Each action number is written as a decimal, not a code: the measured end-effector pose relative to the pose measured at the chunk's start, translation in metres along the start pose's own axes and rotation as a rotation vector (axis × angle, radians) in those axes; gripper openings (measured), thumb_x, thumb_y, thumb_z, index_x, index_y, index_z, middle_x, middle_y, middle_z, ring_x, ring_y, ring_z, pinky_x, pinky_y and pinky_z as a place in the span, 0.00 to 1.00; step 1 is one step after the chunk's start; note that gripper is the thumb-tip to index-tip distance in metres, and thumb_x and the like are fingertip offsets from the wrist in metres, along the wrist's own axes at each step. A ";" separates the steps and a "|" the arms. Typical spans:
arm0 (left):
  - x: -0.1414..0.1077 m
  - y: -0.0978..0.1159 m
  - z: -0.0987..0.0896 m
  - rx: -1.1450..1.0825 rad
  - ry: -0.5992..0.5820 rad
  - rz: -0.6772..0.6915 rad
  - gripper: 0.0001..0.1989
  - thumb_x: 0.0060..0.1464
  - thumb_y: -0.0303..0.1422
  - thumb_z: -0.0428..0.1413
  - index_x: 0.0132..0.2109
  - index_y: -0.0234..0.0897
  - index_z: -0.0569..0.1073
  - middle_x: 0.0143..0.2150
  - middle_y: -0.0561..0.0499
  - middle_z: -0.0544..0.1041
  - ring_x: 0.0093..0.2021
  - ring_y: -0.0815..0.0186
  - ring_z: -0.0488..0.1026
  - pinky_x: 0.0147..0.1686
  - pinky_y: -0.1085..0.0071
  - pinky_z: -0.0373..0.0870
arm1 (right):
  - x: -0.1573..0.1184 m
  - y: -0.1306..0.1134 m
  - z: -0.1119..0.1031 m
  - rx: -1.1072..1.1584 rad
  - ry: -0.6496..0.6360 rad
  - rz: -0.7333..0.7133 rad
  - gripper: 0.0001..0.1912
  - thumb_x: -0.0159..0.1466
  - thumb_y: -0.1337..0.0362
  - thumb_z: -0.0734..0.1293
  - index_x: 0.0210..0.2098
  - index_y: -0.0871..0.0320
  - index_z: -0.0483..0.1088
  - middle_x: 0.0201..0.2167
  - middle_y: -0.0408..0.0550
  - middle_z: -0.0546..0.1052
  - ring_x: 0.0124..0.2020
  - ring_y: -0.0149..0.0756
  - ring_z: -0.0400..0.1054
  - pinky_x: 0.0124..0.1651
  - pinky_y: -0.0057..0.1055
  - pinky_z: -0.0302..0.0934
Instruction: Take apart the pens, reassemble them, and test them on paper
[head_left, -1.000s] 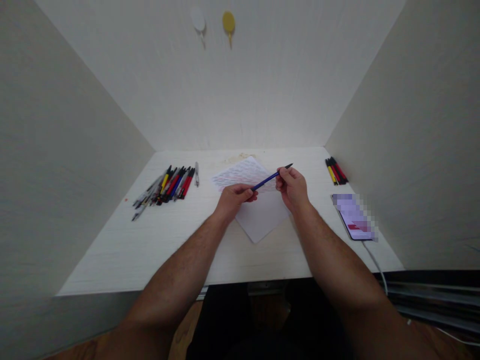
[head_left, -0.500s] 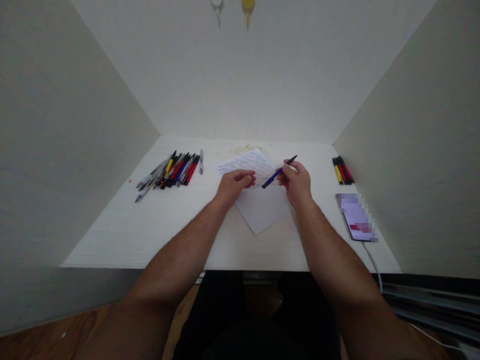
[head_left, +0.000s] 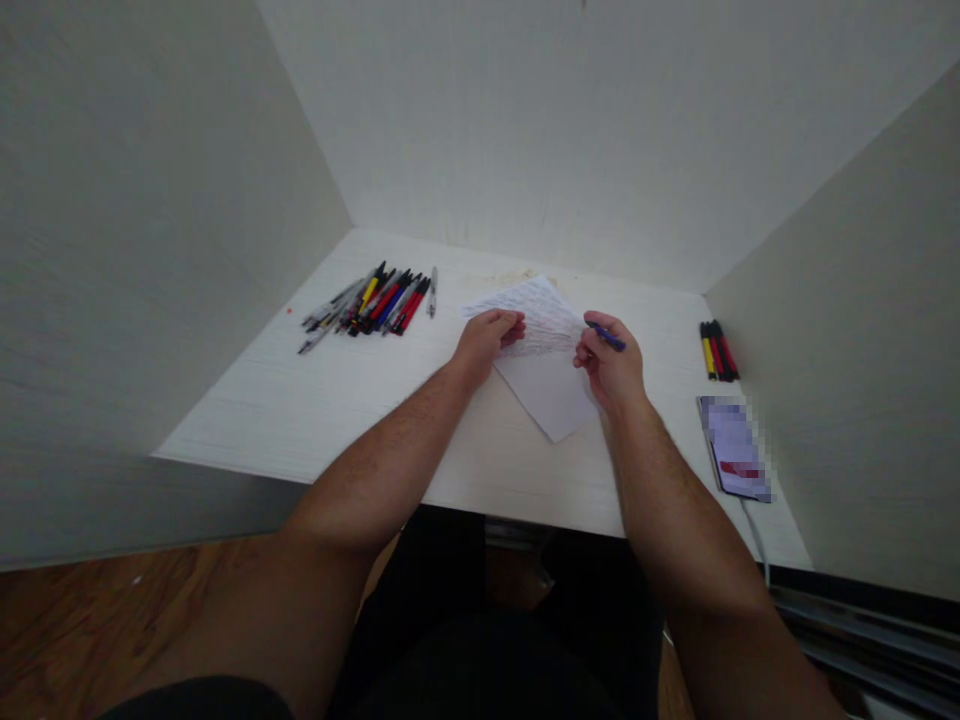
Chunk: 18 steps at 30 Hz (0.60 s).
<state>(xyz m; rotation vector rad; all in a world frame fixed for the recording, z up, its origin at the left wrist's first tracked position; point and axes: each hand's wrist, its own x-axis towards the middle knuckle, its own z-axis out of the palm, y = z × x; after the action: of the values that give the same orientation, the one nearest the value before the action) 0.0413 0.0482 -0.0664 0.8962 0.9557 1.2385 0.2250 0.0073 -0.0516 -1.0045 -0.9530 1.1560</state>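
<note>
A blue pen [head_left: 609,337] with a dark tip is held in my right hand [head_left: 611,360], its blue end pointing right. Beneath and between the hands lies a white paper [head_left: 551,385], turned cornerwise, with rows of handwriting on its upper part and a blank lower part. My left hand [head_left: 489,342] rests at the paper's left edge, fingers curled together; whether something small is between them is hidden.
On the left of the white table [head_left: 300,400] lies a pile of several pens [head_left: 382,303], with a clear pen [head_left: 433,292] beside it. Several red and yellow pens [head_left: 718,352] lie at the right, above a phone [head_left: 735,450] with a cable. Walls enclose three sides.
The view has shifted and tilted. The blue pen has turned in my right hand, so its blue end now points right instead of down-left. My left hand stays by the paper.
</note>
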 end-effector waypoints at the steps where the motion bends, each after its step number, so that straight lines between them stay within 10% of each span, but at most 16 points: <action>1: 0.000 0.001 0.000 -0.030 -0.022 -0.014 0.12 0.50 0.37 0.61 0.36 0.31 0.76 0.35 0.46 0.78 0.34 0.68 0.75 0.46 0.65 0.71 | -0.001 0.002 0.002 -0.022 -0.010 -0.001 0.15 0.53 0.60 0.71 0.40 0.53 0.72 0.21 0.35 0.67 0.19 0.25 0.59 0.22 0.25 0.59; 18: 0.018 0.006 -0.017 0.104 0.085 -0.008 0.23 0.55 0.51 0.54 0.33 0.32 0.75 0.34 0.41 0.79 0.31 0.64 0.76 0.36 0.68 0.70 | -0.017 0.036 0.037 -0.679 -0.069 -0.095 0.09 0.57 0.58 0.67 0.32 0.57 0.76 0.21 0.44 0.75 0.21 0.31 0.67 0.24 0.27 0.58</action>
<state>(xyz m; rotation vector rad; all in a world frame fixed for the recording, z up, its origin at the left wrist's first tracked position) 0.0242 0.0676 -0.0682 0.9258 1.0986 1.2365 0.1780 -0.0011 -0.0770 -1.4385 -1.4823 0.7955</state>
